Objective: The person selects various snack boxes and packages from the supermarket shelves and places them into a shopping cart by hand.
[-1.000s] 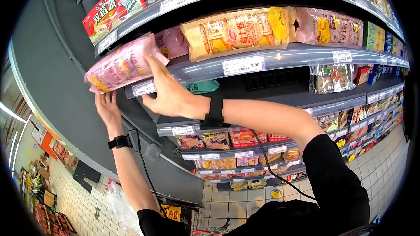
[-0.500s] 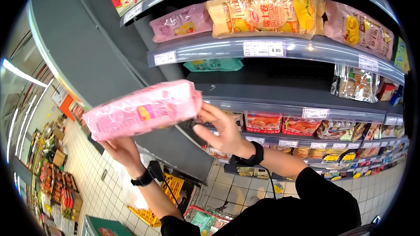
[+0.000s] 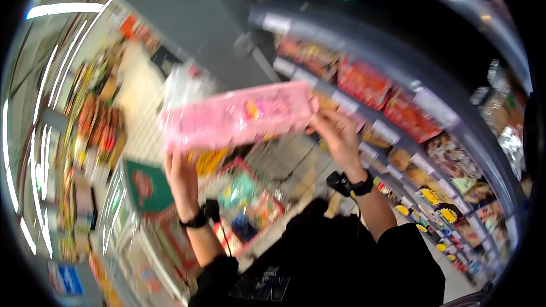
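Note:
A long pink plastic-wrapped snack package [image 3: 227, 119] is held up in front of me, tilted slightly with its right end higher. My left hand [image 3: 182, 173] grips it from below at the left end; its fingers are partly hidden behind the wrapper. My right hand [image 3: 338, 136] is closed on the right end, thumb and fingers against the wrapper. Below the package stands a shopping cart [image 3: 267, 179] with a red rim, holding a teal package [image 3: 238, 190] and other blurred goods.
Curved store shelves [image 3: 352, 40] with blurred snack packs and price tags run along the right. A grey panel [image 3: 187, 5] stands at the upper left. Near the cart are a yellow crate [image 3: 211, 162], a white plastic bag [image 3: 185, 88] and a green-sided case [image 3: 149, 187].
My view has swung left and down, away from the upper shelves, and the cart shows more fully. My right hand, half open beside the package before, now grips its right end.

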Tool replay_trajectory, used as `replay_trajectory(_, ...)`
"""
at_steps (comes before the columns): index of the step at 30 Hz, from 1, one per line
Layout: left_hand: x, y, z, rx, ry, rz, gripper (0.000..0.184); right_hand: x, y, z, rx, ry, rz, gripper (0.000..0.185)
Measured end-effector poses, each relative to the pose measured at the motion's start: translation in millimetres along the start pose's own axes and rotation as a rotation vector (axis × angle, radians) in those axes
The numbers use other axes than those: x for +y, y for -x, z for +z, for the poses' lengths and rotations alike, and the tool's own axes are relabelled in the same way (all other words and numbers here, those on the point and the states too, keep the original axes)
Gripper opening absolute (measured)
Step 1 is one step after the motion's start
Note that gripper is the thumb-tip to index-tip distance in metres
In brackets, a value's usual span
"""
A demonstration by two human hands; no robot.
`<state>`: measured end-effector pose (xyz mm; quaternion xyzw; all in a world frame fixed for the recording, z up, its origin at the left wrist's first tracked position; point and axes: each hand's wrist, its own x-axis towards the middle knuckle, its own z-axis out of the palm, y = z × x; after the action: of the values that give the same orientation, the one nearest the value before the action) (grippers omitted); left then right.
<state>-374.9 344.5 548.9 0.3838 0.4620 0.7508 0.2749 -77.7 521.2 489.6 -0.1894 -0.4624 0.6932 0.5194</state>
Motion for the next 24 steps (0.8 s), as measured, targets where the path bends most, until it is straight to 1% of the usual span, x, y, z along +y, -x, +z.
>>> replay_trajectory(1, -1, 6, 10, -0.019, -0.007, 0.004, 0.03, 6, 6, -14, -0.034, 0.044, -0.031, 0.024)
replay_trajectory(2, -5, 16, 21, -0.003, -0.04, -0.007, 0.025, 14, 12, -28, -0.03, 0.041, -0.012, 0.024)
replay_trajectory(4, 9, 60, 62, 0.152, -0.257, -0.028, 0.022, 26, 35, -41, -0.084, 0.066, 0.056, 0.027)
replay_trajectory(5, 16, 91, 58, 0.217, -0.369, -0.052, 0.024, 38, 49, -42, -0.112, 0.031, 0.115, 0.027)
replay_trajectory(6, 29, 123, 54, 0.281, -0.482, -0.079, 0.025, 46, 64, -39, -0.195, -0.018, 0.2, 0.028)
replay_trajectory(7, 30, 136, 53, 0.29, -0.489, -0.084, 0.025, 49, 69, -39, -0.253, -0.037, 0.236, 0.029)
replay_trajectory(9, 33, 162, 49, 0.392, -0.537, -0.107, 0.027, 49, 80, -29, -0.273, -0.068, 0.311, 0.03)
replay_trajectory(10, 33, 175, 43, 0.404, -0.537, -0.104, 0.027, 49, 84, -26, -0.285, -0.102, 0.348, 0.03)
replay_trajectory(11, 33, 188, 36, 0.413, -0.557, -0.166, 0.03, 52, 87, -27, -0.297, -0.101, 0.352, 0.03)
replay_trajectory(12, 32, 198, 30, 0.42, -0.576, -0.229, 0.033, 57, 90, -28, -0.364, -0.017, 0.37, 0.031)
replay_trajectory(13, 28, 205, 24, 0.479, -0.583, -0.234, 0.032, 62, 92, -27, -0.431, 0.068, 0.386, 0.032)
replay_trajectory(14, 27, 213, 18, 0.492, -0.582, -0.237, 0.032, 66, 96, -25, -0.441, 0.069, 0.394, 0.032)
replay_trajectory(16, 21, 222, 17, 0.535, -0.804, -0.287, 0.033, 69, 99, -17, -0.466, 0.226, 0.451, 0.035)
replay_trajectory(17, 16, 225, 13, 0.523, -0.824, -0.3, 0.034, 68, 99, -14, -0.471, 0.283, 0.489, 0.039)
replay_trajectory(18, 6, 233, -19, 0.48, -0.928, -0.263, 0.036, 76, 102, -13, -0.474, 0.285, 0.504, 0.039)
replay_trajectory(20, 1, 238, -24, 0.488, -0.911, -0.371, 0.035, 104, 106, -10, -0.486, 0.402, 0.495, 0.042)
replay_trajectory(21, -6, 242, -35, 0.492, -0.901, -0.383, 0.035, 114, 108, -5, -0.444, 0.379, 0.515, 0.046)
replay_trajectory(22, -13, 247, -52, 0.517, -0.907, -0.428, 0.04, 124, 109, 0, -0.446, 0.39, 0.526, 0.046)
replay_trajectory(23, -21, 253, -68, 0.541, -0.913, -0.473, 0.045, 134, 110, 6, -0.439, 0.404, 0.617, 0.046)
replay_trajectory(24, -27, 254, -78, 0.544, -0.9, -0.477, 0.045, 149, 109, 11, -0.432, 0.42, 0.7, 0.047)
